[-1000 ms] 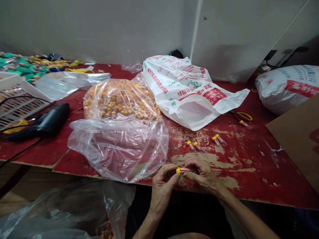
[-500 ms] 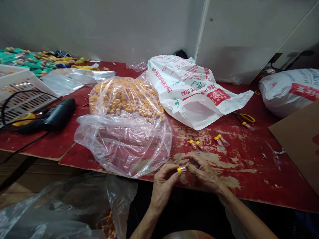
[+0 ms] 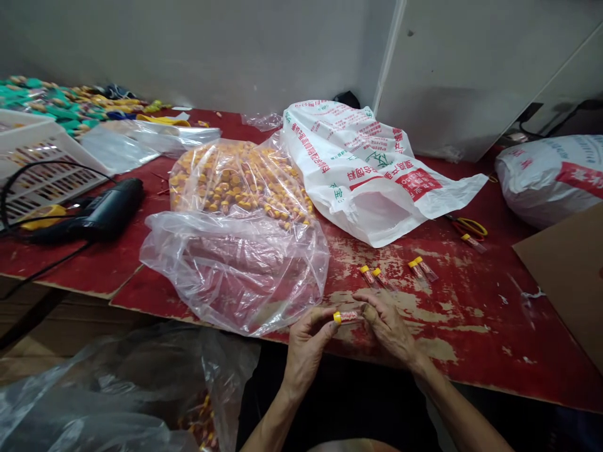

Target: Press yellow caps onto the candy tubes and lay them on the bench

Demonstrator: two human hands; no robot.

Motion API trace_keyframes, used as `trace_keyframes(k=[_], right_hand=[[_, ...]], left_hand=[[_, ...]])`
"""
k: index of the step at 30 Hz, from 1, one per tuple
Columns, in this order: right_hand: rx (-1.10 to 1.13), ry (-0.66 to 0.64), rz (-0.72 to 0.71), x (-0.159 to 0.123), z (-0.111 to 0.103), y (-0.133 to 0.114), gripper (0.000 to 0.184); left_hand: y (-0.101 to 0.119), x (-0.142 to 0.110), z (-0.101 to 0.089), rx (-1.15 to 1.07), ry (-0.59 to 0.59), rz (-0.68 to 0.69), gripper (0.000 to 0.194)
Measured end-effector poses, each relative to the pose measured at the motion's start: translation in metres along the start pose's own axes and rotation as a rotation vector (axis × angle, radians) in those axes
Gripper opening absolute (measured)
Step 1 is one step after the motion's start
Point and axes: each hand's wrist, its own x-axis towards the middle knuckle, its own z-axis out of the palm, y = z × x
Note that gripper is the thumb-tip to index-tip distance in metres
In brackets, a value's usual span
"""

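Between my two hands, over the front edge of the red table, lies a small clear tube (image 3: 349, 316) with a yellow cap and reddish-white contents. My left hand (image 3: 303, 351) pinches the capped end between thumb and fingers. The fingers of my right hand (image 3: 390, 331) are closed at the tube's other end, which they partly cover. Just beyond my right hand, a pair of similar capped tubes (image 3: 371, 277) rests on the table, and another pair (image 3: 423, 269) sits farther right. To the left is a large clear plastic bag (image 3: 235, 182) full of yellow-capped tubes.
A white printed sack (image 3: 358, 169) lies behind, its mouth facing me. Scissors (image 3: 471, 227) and a single tube are at right, near a cardboard box (image 3: 565, 263). At left are a black heat-gun-like tool (image 3: 110, 210) with a cord and a white basket (image 3: 61, 150).
My right fingers have shifted right along the tube, so more of its clear body and contents shows. My left hand keeps its pinch on the cap. The view has shifted slightly.
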Motion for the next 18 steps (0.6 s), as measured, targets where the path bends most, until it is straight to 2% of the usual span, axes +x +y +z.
trace_keyframes(k=[3, 6, 9, 14, 17, 18], right_hand=[[0.024, -0.036, -0.013, -0.003, -0.002, -0.002, 0.04], [-0.021, -0.042, 0.001, -0.006, -0.005, -0.001, 0.028], [-0.103, -0.025, 0.037, -0.007, -0.005, 0.005, 0.035], [-0.043, -0.011, -0.004, -0.006, -0.003, 0.013, 0.032], [-0.105, 0.051, 0.027, -0.004, -0.001, 0.013, 0.046], [-0.099, 0.076, 0.028, -0.003, 0.0, 0.013, 0.045]], left_hand=[[0.004, 0.0, -0.001, -0.034, 0.021, -0.007, 0.02], [0.01, -0.001, 0.001, -0.095, 0.014, -0.023, 0.017], [0.016, -0.001, 0.002, -0.122, 0.01, -0.002, 0.015], [0.02, -0.001, 0.001, -0.155, 0.047, 0.023, 0.015], [0.019, -0.003, 0.0, -0.152, 0.02, 0.032, 0.015], [0.019, -0.003, 0.0, -0.146, 0.021, 0.039, 0.016]])
